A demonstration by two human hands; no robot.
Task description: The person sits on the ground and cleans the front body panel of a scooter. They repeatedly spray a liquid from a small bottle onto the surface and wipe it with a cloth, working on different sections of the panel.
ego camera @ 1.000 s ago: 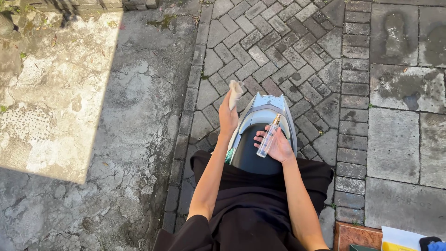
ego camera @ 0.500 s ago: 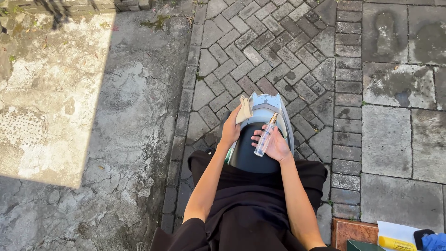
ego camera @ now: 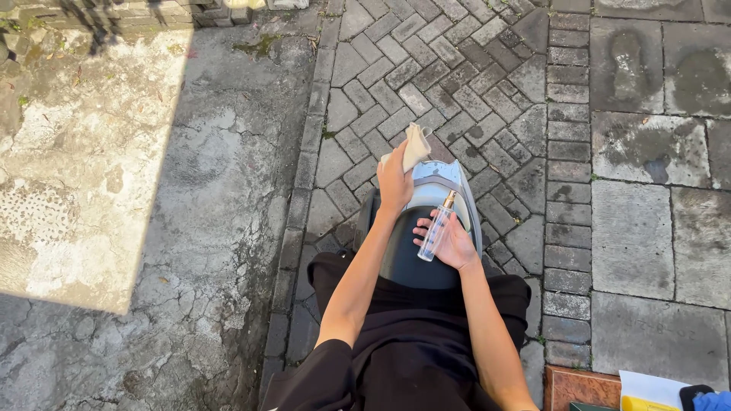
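Slim clear spray bottle (ego camera: 436,230) lying across right hand (ego camera: 451,245), long axis steep, cap pointing up and away. Loosely cradled on half-open fingers. Left hand (ego camera: 394,183) pinching beige cloth (ego camera: 415,144) against scooter seat (ego camera: 407,255).

One head camera is looking steeply down from above the person's own arms, facing forward over the scooter seat (ego camera: 411,259) toward the paving (ego camera: 457,84). It is sitting close to the left hand (ego camera: 394,183) and right hand (ego camera: 449,243), with ground filling the rest.
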